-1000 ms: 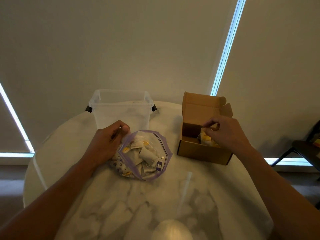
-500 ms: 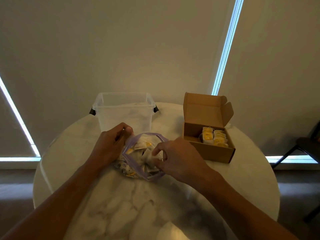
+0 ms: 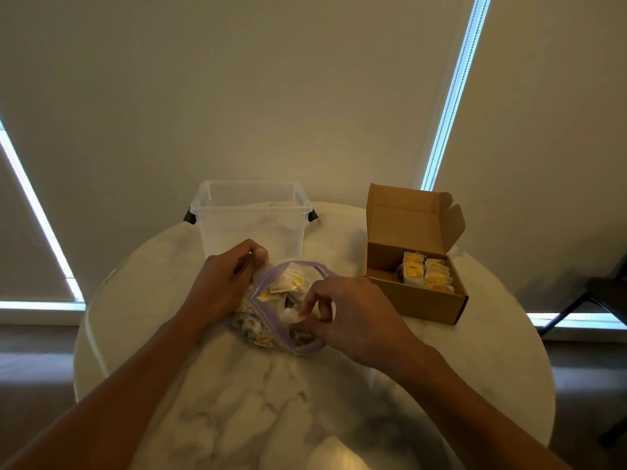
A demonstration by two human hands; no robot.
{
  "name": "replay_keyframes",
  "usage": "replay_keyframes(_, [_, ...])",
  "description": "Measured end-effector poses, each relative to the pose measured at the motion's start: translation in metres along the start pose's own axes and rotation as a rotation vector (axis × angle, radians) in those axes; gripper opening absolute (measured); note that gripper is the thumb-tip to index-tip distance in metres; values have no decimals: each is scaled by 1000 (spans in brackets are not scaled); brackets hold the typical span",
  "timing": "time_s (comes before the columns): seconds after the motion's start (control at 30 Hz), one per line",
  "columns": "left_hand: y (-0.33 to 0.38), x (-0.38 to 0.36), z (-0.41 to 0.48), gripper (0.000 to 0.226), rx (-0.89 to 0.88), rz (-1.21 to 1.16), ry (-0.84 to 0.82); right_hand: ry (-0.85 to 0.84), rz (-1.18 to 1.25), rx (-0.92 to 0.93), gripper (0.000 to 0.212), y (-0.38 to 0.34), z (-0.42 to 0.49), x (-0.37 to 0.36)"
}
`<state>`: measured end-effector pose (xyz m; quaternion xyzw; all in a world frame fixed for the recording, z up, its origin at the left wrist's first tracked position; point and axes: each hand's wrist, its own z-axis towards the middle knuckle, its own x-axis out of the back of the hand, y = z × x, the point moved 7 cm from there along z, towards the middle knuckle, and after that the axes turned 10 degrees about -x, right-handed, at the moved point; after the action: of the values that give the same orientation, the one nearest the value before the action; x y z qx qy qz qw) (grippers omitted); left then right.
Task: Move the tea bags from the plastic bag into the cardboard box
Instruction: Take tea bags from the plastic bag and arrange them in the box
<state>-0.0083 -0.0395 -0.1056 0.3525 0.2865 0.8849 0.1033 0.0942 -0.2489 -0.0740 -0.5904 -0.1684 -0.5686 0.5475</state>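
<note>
Right hand (image 3: 356,317): fingers curled, thumb + forefinger pinching one white tea bag (image 3: 290,315) at mouth of plastic bag (image 3: 271,330). Left hand (image 3: 224,286): curled, grips bag's far-left rim; mouth stands open, loose tea bags (image 3: 288,283) inside. Surface: round marble-look table (image 3: 237,401), white w/ grey veins, glossy. Cardboard box (image 3: 431,305), lid up, right of bag, not touching it; boxed tea bags (image 3: 424,274), yellow tags, in a row at its right side. Clear tub (image 3: 251,222) just behind bag, near far edge. Room: pale blinds, bright light strips, dark chair (image 3: 607,293) at right. Marble shows btwn bag + box, and from bag to near edge.
</note>
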Motion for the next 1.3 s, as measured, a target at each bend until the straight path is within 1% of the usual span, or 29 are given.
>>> replay_keyframes(0.07, [-1,0,1,27,9,3,1,18,37,77,11,-6,-3,-1])
replay_keyframes(0.13, [-1,0,1,27,18,4,1,18,64,87,11,-6,-5,-2])
replay_keyframes(0.3, [3,0,-1,28,12,-18,-4,1,202,-32,15,9,-9,-2])
replay_keyframes(0.47, [3,-1,-1,26,-7,-24,-1,0,449,-150,9,23,-13,-2])
replay_keyframes(0.53, [2,-2,0,25,3,-14,2,36,563,-173,17,27,-12,4])
replay_keyframes(0.6, [1,-2,0,25,4,-10,0,72,655,-172,20,32,-12,11])
replay_keyframes(0.7, [0,-1,1,26,-6,18,-7,140,704,-171,22,40,-14,21])
replay_keyframes(0.77, [0,-2,2,25,-6,32,-6,143,756,-180,24,45,-17,24])
replay_keyframes(0.9, [1,-2,2,25,-14,-5,10,110,761,-136,17,47,-22,30])
replay_keyframes(0.97, [1,-3,2,25,-31,-19,4,151,846,-160,15,56,-26,42])
replay_keyframes(1.03, [-2,-4,1,26,-37,-14,-4,243,921,-201,13,73,-28,63])
replay_keyframes(1.1, [-4,-4,2,27,-44,-12,-5,338,879,-249,12,94,-28,87])
replay_keyframes(1.23, [-3,-2,3,27,-59,4,-3,389,764,-347,13,137,-17,114])
replay_keyframes(1.3, [-2,-2,1,28,-58,-4,-1,390,635,-400,10,155,-9,119])
